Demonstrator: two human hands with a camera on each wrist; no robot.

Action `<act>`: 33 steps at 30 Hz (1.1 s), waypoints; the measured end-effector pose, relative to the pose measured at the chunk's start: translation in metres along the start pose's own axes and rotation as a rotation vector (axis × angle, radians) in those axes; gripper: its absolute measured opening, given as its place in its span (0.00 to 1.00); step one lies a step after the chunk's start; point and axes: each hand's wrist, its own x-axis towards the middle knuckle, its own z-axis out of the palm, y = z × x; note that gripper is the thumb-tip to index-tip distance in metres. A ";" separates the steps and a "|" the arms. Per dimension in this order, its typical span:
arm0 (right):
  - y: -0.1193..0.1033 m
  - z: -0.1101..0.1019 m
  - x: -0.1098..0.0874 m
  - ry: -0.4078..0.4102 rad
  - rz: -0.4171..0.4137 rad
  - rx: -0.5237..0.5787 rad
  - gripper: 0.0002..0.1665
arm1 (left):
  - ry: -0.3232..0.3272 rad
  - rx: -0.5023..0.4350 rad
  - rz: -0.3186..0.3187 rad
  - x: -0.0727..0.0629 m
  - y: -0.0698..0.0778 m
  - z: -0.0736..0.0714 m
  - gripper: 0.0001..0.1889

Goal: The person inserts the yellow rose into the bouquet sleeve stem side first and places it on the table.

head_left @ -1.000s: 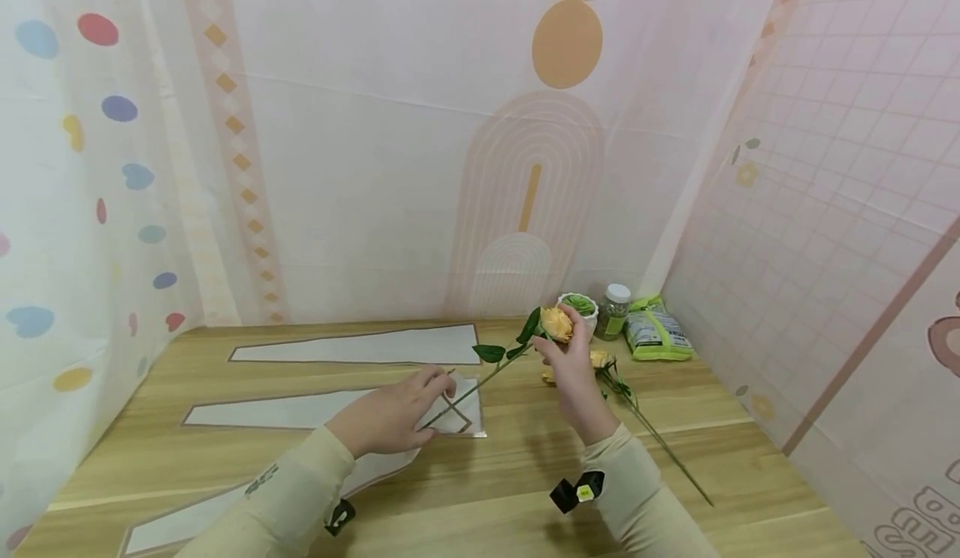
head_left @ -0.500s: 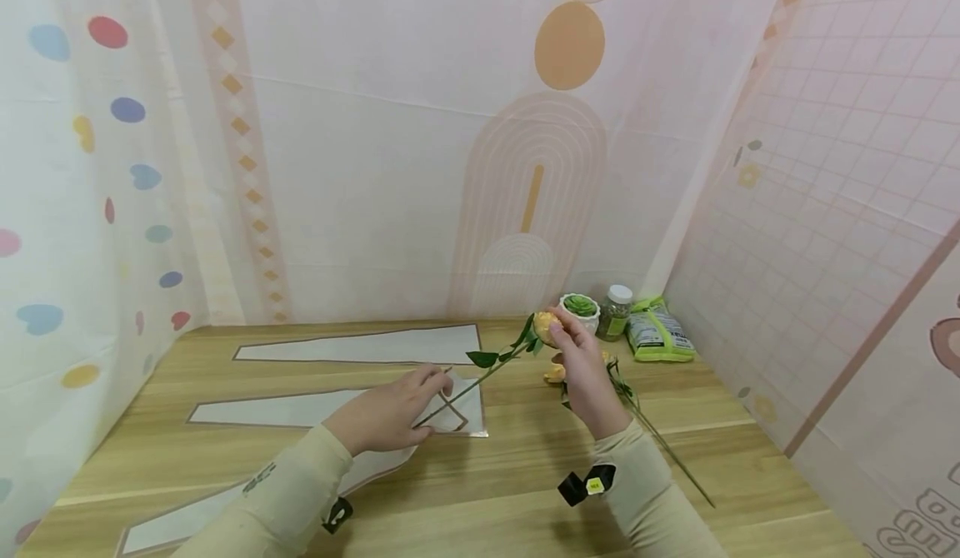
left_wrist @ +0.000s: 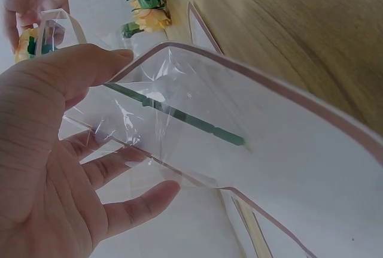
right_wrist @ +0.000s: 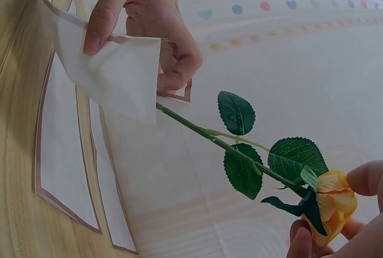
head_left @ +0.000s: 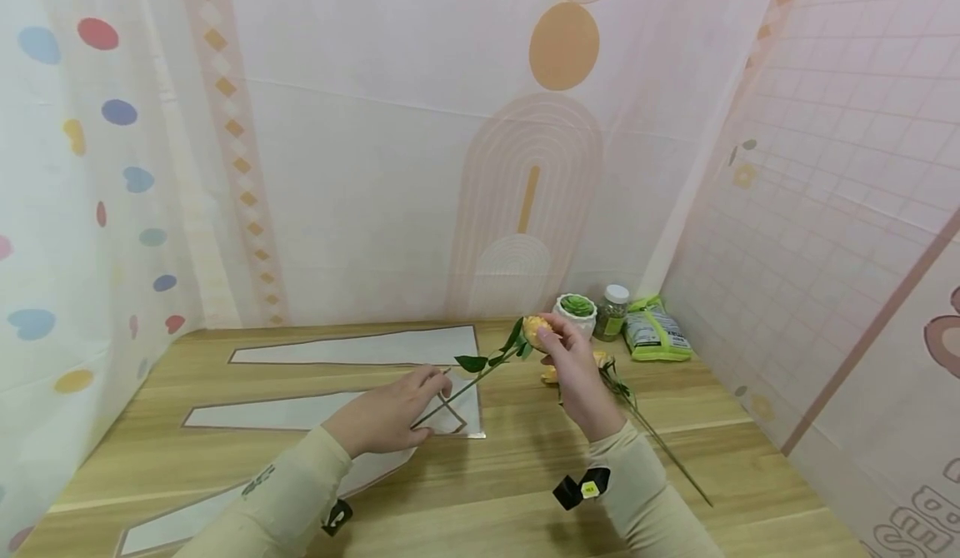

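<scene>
My left hand (head_left: 390, 408) grips the mouth of a flower wrapping sleeve (left_wrist: 293, 150), clear on one side and white with a brown border on the other. In the left wrist view its thumb lies over one edge, other fingers at the opposite edge. My right hand (head_left: 581, 379) holds a yellow artificial rose (right_wrist: 334, 201) by its bloom, thumb and fingers around the petals. The rose's green stem (left_wrist: 185, 117) slants down into the sleeve, its end showing through the clear film. Its leaves (right_wrist: 242, 168) stay outside the mouth.
More yellow roses (left_wrist: 151, 20) lie right of my right hand, a stem (head_left: 671, 450) pointing toward me. Two other sleeves (head_left: 367, 346) lie flat at the left. At the back right stand a potted succulent (head_left: 576, 316), a lidded jar (head_left: 614, 315) and a green-and-white bag (head_left: 656, 335).
My right hand has moved left and slightly down with the rose, sliding its stem further into the sleeve. The left hand stays in about the same place.
</scene>
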 end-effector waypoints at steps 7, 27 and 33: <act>0.002 0.003 0.000 0.008 0.019 0.000 0.17 | 0.001 0.006 0.012 0.000 -0.001 0.001 0.27; 0.006 0.007 0.000 -0.003 0.071 -0.018 0.11 | 0.030 0.022 0.055 0.003 0.001 -0.002 0.26; 0.005 0.008 0.000 -0.008 0.088 -0.010 0.11 | 0.016 0.022 0.046 0.004 0.002 -0.003 0.26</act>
